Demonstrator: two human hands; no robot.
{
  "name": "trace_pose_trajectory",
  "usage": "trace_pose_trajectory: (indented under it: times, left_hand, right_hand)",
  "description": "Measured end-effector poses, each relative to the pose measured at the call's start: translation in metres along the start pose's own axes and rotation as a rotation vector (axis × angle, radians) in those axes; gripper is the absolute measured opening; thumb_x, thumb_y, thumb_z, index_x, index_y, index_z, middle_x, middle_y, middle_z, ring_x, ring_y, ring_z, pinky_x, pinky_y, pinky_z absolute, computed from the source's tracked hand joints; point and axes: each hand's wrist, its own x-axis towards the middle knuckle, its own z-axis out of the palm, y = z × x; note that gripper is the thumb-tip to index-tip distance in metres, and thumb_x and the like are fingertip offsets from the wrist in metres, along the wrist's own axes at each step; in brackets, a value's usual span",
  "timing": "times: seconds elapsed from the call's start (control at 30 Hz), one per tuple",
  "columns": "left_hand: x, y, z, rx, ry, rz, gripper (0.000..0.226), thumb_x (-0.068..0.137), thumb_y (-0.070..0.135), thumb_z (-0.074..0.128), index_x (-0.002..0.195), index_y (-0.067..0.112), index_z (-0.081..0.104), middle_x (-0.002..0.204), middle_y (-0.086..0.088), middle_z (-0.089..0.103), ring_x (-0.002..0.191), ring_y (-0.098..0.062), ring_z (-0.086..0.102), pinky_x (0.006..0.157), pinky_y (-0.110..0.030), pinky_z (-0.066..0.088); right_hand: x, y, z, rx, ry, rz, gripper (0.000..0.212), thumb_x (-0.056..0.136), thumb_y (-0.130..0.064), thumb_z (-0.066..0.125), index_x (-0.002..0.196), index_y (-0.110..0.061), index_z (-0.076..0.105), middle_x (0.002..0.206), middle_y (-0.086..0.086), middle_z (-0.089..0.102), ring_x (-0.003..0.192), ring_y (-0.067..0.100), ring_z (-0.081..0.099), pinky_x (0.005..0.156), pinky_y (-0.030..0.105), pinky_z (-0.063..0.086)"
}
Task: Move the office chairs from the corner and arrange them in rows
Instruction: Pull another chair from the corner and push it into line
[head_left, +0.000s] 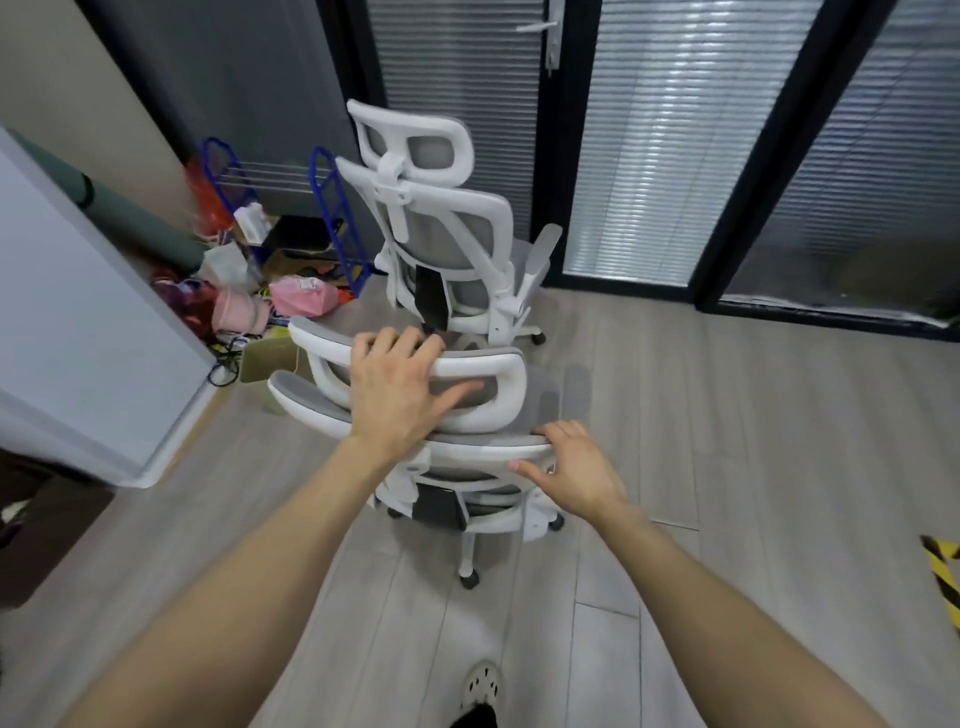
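Note:
Two white-framed office chairs with grey mesh stand on the wood floor. The near chair (498, 395) is right in front of me, seen from behind and above. My left hand (402, 389) wraps over the top of its headrest, fingers curled on the far side. My right hand (574, 470) rests on the right top edge of its backrest, fingers over the rim. The far chair (441, 218) stands behind it near the glass door, back turned to me, touched by neither hand.
A blue wire rack (332, 208) and a heap of bags and boxes (249, 296) fill the corner at left. A white cabinet (78, 338) juts in from the left. Glass partitions with blinds (675, 156) close the back. Yellow-black tape (943, 577) marks the floor right.

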Motion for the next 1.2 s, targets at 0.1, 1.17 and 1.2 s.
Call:
trace_pose_trajectory:
  times: [0.1, 1.17, 1.2]
  left_hand:
    - [-0.005, 0.021, -0.002, 0.000, 0.007, -0.004, 0.072, 0.092, 0.093, 0.052, 0.100, 0.023, 0.070, 0.093, 0.000, 0.064, 0.089, -0.027, 0.054, 0.089, -0.048, 0.043]
    - [0.064, 0.427, 0.024, -0.419, -0.058, 0.588, 0.062, 0.092, 0.085, 0.060, 0.116, 0.029, 0.071, 0.110, 0.006, 0.061, 0.103, -0.024, 0.055, 0.107, -0.047, 0.041]
    - [0.070, 0.442, 0.028, -0.431, -0.062, 0.609, 0.062, 0.092, 0.085, 0.060, 0.115, 0.028, 0.071, 0.110, 0.006, 0.061, 0.103, -0.025, 0.054, 0.106, -0.047, 0.041]
  right_hand:
    - [-0.016, 0.013, -0.005, -0.001, 0.019, 0.004, 0.067, 0.092, -0.077, 0.067, 0.132, -0.023, 0.065, 0.126, -0.005, 0.063, 0.125, 0.016, 0.052, 0.109, 0.036, 0.049]
    - [-0.247, 0.279, -0.125, -0.347, 0.461, 0.471, 0.065, 0.104, -0.073, 0.038, 0.112, -0.012, 0.059, 0.107, 0.007, 0.056, 0.103, 0.031, 0.053, 0.106, 0.047, 0.046]
    - [-0.249, 0.289, -0.130, -0.347, 0.468, 0.502, 0.064, 0.104, -0.073, 0.040, 0.113, -0.013, 0.059, 0.107, 0.006, 0.056, 0.103, 0.030, 0.052, 0.107, 0.046, 0.045]
